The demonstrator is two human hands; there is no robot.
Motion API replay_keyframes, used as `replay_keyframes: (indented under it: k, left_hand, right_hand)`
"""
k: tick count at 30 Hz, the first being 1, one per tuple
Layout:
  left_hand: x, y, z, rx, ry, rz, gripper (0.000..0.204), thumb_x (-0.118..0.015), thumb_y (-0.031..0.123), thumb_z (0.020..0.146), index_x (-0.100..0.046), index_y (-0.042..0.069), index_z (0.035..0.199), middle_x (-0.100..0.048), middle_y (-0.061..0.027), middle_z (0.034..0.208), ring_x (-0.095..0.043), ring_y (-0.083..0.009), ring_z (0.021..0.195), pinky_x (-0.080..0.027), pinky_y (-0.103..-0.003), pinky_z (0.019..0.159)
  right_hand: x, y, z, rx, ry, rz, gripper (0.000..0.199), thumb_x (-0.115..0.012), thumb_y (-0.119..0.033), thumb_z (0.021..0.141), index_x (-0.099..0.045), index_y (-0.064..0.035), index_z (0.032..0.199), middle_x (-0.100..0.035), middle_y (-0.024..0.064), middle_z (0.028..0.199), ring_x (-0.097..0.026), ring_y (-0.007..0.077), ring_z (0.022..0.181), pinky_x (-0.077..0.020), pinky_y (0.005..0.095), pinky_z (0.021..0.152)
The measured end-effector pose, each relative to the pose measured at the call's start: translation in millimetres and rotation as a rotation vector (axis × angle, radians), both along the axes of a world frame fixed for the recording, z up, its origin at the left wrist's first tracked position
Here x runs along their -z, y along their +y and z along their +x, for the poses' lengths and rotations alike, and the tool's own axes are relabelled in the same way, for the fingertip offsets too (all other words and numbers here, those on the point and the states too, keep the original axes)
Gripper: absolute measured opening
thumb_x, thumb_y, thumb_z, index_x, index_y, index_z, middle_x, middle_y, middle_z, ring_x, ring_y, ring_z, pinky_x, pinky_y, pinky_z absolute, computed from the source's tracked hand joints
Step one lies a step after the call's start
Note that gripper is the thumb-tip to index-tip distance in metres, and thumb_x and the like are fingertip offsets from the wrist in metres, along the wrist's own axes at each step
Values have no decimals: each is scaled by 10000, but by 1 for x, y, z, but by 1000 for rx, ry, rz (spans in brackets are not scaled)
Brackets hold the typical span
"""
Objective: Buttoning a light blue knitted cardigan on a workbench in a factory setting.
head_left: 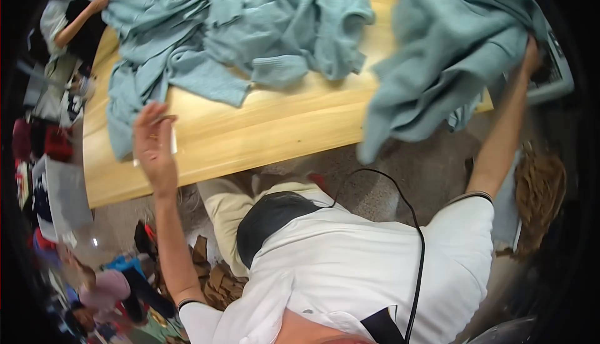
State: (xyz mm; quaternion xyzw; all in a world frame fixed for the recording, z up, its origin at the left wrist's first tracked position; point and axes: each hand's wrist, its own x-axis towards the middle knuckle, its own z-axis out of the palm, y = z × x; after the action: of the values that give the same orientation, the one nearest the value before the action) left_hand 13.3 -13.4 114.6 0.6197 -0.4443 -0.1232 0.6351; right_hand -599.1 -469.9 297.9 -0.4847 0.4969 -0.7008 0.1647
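Note:
My right hand (531, 61), stretched out to the far right, grips a teal knitted sweater (447, 62). The sweater hangs in loose folds over the table's right end, blurred by motion. My left hand (155, 147) is raised over the near left part of the wooden table (269, 128), its fingers curled. A small thing, part dark and part whitish, shows at those fingers, too small to name. Just beyond that hand spreads a heap of teal knitted garments (262, 28), with a sleeve and cuffs lying toward me.
At the far left, a co-worker's hand (100, 3) touches the heap. A grey crate (559, 84) stands beyond the table's right end. Brown cloth (540, 200) lies low on the right. A pale grey bin (65, 197) is at the left. A black cable (420, 244) crosses my shirt.

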Motion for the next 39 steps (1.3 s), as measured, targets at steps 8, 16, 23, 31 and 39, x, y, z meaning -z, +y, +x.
replay_keyframes:
  k: [8,16,23,31,39]
  left_hand:
    - [150,6,21,-2,-475,332,500,-780,139,930,-612,56,1393,-607,-207,1432,-555,-376,1361,-460,-480,1102]
    - [151,7,9,-71,-628,517,503,-793,312,910,-643,105,1343,-555,-133,1518,-488,-356,1429,-399,-521,1110]
    - [153,-1,5,-62,-644,523,500,-786,319,921,-640,110,1351,-554,-125,1528,-477,-337,1445,-385,-517,1108]
    - [161,0,10,-92,-677,501,500,-788,313,925,-639,99,1351,-564,-128,1516,-488,-331,1438,-394,-505,1076]
    - [163,-4,8,-90,-649,488,529,-796,318,924,-628,92,1371,-571,-131,1506,-491,-325,1437,-390,-498,1080]
  right_hand:
    - [245,-76,-92,272,883,412,1142,-910,-510,758,-378,16,1621,-521,345,1528,-516,476,1419,-419,499,1192]
    - [284,57,220,-380,1114,-105,1014,-922,-393,779,-436,-14,1584,-445,339,1562,-430,489,1471,-335,496,1245]
    - [293,9,304,-446,740,492,937,-843,-586,795,-529,32,1424,-583,367,1431,-561,504,1352,-461,479,1126]
    - [206,-35,312,-536,151,204,507,-760,-246,887,-647,-20,1326,-723,166,1223,-698,309,1109,-540,405,987]
    - [-4,23,340,-989,-381,-250,233,-688,-238,1030,-674,-65,1185,-692,26,1040,-674,144,879,-559,312,752]
